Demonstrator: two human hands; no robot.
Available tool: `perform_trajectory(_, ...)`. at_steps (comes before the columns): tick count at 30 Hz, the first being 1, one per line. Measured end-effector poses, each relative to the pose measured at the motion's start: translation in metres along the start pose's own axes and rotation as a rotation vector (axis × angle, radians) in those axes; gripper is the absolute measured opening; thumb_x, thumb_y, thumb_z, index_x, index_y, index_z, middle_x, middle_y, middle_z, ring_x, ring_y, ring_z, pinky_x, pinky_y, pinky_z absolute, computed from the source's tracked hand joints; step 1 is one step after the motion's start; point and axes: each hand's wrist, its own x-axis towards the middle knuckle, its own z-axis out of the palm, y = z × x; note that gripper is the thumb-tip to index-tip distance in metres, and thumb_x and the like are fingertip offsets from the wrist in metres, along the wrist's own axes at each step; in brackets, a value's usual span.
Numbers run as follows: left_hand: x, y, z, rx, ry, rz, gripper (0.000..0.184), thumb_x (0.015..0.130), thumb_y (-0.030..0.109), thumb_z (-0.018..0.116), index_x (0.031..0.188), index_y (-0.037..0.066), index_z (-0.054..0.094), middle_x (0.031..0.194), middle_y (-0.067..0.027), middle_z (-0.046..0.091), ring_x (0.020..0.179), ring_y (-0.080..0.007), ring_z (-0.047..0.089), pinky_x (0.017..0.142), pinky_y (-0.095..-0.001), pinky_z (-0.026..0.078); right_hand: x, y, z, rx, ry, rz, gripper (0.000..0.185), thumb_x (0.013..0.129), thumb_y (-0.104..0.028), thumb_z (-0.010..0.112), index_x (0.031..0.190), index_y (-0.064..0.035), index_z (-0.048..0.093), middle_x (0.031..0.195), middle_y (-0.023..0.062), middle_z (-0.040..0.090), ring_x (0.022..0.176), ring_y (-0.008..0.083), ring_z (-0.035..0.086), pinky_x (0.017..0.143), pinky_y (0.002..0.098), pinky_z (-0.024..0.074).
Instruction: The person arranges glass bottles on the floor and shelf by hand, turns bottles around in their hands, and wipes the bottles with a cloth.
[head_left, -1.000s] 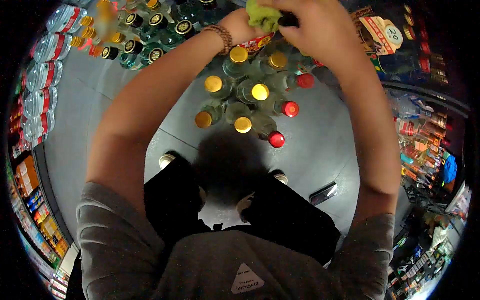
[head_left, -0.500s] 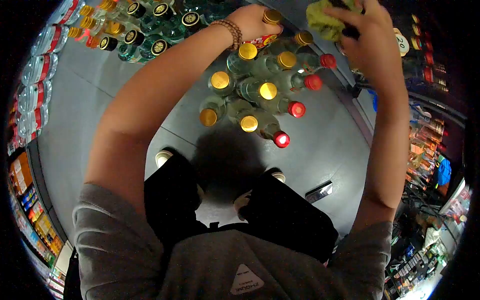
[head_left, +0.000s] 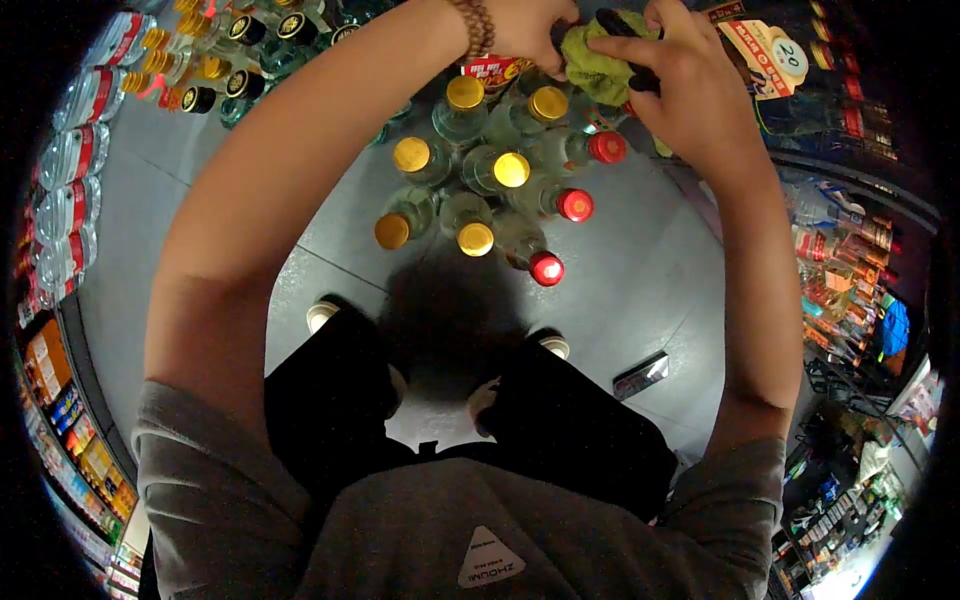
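Observation:
My left hand (head_left: 522,28), a beaded bracelet on its wrist, is closed around a bottle with a red label (head_left: 492,70), mostly hidden beneath it. Against that bottle's top, my right hand (head_left: 690,88) grips a yellow-green cloth (head_left: 598,68). Just below the hands stands a cluster of clear bottles, some with gold caps (head_left: 511,170) and some with red caps (head_left: 575,205).
Green bottles with black caps (head_left: 245,84) and gold-capped bottles (head_left: 158,61) stand at upper left. Water packs (head_left: 72,210) line the left edge. A phone (head_left: 641,376) lies on the floor. A price sign (head_left: 768,58) and shelved bottles (head_left: 835,265) are at right.
My right hand has brought the cloth back left, down onto the bottle in my left hand. Half a second ago the cloth was apart from it, with the cap showing.

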Motion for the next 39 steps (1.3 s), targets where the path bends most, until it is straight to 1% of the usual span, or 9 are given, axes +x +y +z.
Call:
perform_trajectory(1, 0.013, 0.006, -0.001, 0.021, -0.163, -0.1, 0.045, 0.064, 0.038, 0.074, 0.096, 0.007, 0.068, 0.1, -0.0134, 0.059, 0.107, -0.0309, 0.047, 0.092, -0.0455, 0.036, 0.0, 0.0, 0.0, 0.009, 0.012, -0.009, 0.041, 0.059, 0.0, 0.059, 0.098, -0.0064, 0.07, 0.095, 0.0137, 0.047, 0.092, 0.03, 0.047, 0.08, 0.0388, 0.044)
perform_trajectory(4, 0.021, 0.006, 0.002, 0.069, -0.242, -0.099, 0.045, 0.064, 0.039, 0.074, 0.094, 0.006, 0.069, 0.097, -0.0134, 0.06, 0.108, -0.03, 0.047, 0.092, -0.0448, 0.036, 0.0, -0.001, 0.0, -0.022, 0.01, -0.048, 0.04, 0.06, -0.001, 0.06, 0.098, -0.0072, 0.069, 0.096, 0.0135, 0.048, 0.094, 0.03, 0.048, 0.08, 0.0386, 0.0444)
perform_trajectory(14, 0.016, -0.002, 0.014, -0.067, -0.105, -0.047, 0.043, 0.063, 0.037, 0.073, 0.09, 0.004, 0.069, 0.095, -0.0138, 0.062, 0.104, -0.0293, 0.048, 0.091, -0.041, 0.036, 0.001, 0.0, -0.002, -0.105, 0.035, -0.047, 0.027, 0.062, -0.004, 0.062, 0.088, -0.0071, 0.07, 0.094, 0.0112, 0.049, 0.091, 0.0286, 0.048, 0.077, 0.0393, 0.0443)
perform_trajectory(20, 0.014, 0.011, -0.005, 0.016, -0.249, -0.134, 0.045, 0.066, 0.039, 0.073, 0.09, 0.001, 0.067, 0.093, -0.0138, 0.062, 0.102, -0.0297, 0.049, 0.089, -0.0409, 0.036, -0.008, -0.028, -0.034, -0.401, 0.137, 0.191, 0.026, 0.06, 0.001, 0.064, 0.084, -0.0055, 0.07, 0.087, 0.0113, 0.048, 0.085, 0.0278, 0.049, 0.072, 0.0365, 0.0438)
perform_trajectory(24, -0.007, 0.002, -0.012, -0.091, 0.049, 0.035, 0.042, 0.063, 0.034, 0.073, 0.092, 0.005, 0.066, 0.094, -0.0125, 0.06, 0.097, -0.0303, 0.05, 0.088, -0.0402, 0.037, -0.016, -0.037, -0.044, -0.372, 0.329, 0.23, 0.034, 0.056, 0.009, 0.063, 0.088, -0.0001, 0.069, 0.082, 0.011, 0.045, 0.079, 0.0273, 0.049, 0.068, 0.0351, 0.0413)
perform_trajectory(26, -0.023, 0.0, -0.015, -0.162, 0.179, 0.137, 0.04, 0.062, 0.032, 0.073, 0.092, 0.006, 0.066, 0.094, -0.0122, 0.059, 0.096, -0.0303, 0.05, 0.088, -0.0402, 0.037, -0.02, -0.043, -0.046, -0.314, 0.259, 0.27, 0.035, 0.055, 0.008, 0.063, 0.088, -0.0003, 0.069, 0.082, 0.0116, 0.045, 0.081, 0.0274, 0.049, 0.07, 0.035, 0.0411)
perform_trajectory(33, -0.045, 0.022, -0.022, -0.031, -0.078, 0.133, 0.041, 0.058, 0.04, 0.075, 0.075, 0.004, 0.068, 0.089, -0.0147, 0.057, 0.097, -0.0293, 0.051, 0.086, -0.0402, 0.039, -0.02, -0.049, -0.027, -0.048, -0.101, 0.0, 0.035, 0.063, -0.006, 0.063, 0.097, -0.0082, 0.071, 0.087, 0.0129, 0.044, 0.086, 0.0292, 0.046, 0.079, 0.0371, 0.0428)
perform_trajectory(37, -0.039, 0.017, 0.001, 0.06, -0.05, 0.127, 0.036, 0.057, 0.035, 0.075, 0.072, 0.004, 0.067, 0.086, -0.0136, 0.058, 0.096, -0.0294, 0.052, 0.085, -0.0405, 0.039, -0.018, -0.048, -0.007, -0.011, -0.123, 0.001, 0.033, 0.065, -0.006, 0.06, 0.097, -0.0097, 0.071, 0.087, 0.0117, 0.046, 0.086, 0.0288, 0.047, 0.077, 0.0383, 0.042)
perform_trajectory(39, -0.038, 0.016, 0.004, -0.005, -0.1, 0.054, 0.032, 0.055, 0.03, 0.074, 0.071, 0.004, 0.067, 0.084, -0.0119, 0.058, 0.096, -0.0292, 0.052, 0.084, -0.0408, 0.04, -0.019, -0.048, 0.005, -0.098, -0.021, -0.041, 0.049, 0.06, 0.003, 0.058, 0.105, -0.0137, 0.067, 0.1, 0.0114, 0.051, 0.095, 0.0284, 0.053, 0.084, 0.0358, 0.0447)
